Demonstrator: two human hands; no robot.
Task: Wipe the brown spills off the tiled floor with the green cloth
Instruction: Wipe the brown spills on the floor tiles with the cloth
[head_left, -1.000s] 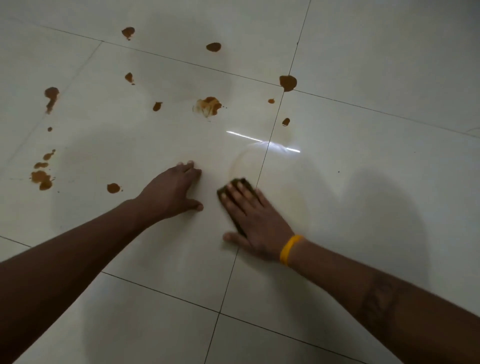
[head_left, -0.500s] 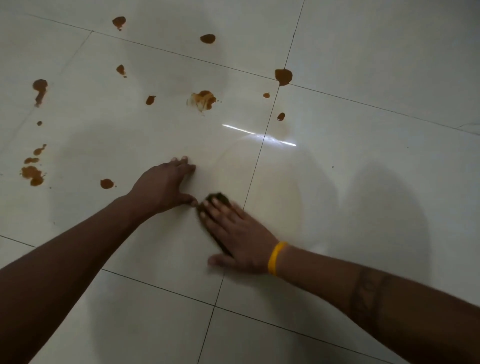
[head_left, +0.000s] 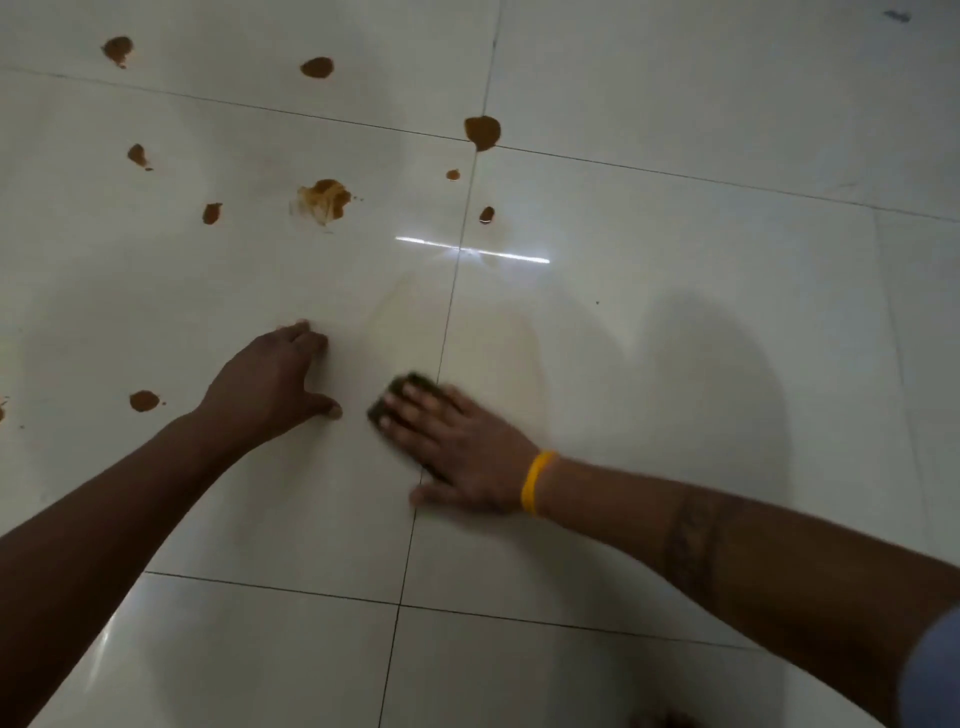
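My right hand (head_left: 457, 447), with a yellow band at the wrist, presses flat with straight fingers on the dark green cloth (head_left: 410, 385); only the cloth's far edge shows past the fingertips. It lies beside a grout line on the pale tiled floor (head_left: 675, 338). My left hand (head_left: 270, 379) rests on the tile just left of the cloth, fingers spread. Brown spills lie farther out: a smeared one (head_left: 324, 200), a blob on the tile joint (head_left: 482, 132), small drops (head_left: 486, 214) (head_left: 212, 213), and one left of my left wrist (head_left: 144, 400).
More brown spots sit at the far left and top (head_left: 117, 49) (head_left: 317, 67) (head_left: 138, 155). A bright light streak (head_left: 470, 252) reflects on the glossy tile. A faint wet sheen covers the floor around the hands.
My right hand and the cloth slid left toward my left hand, then back right and slightly away. My left hand stayed planted. The view shifted a little.
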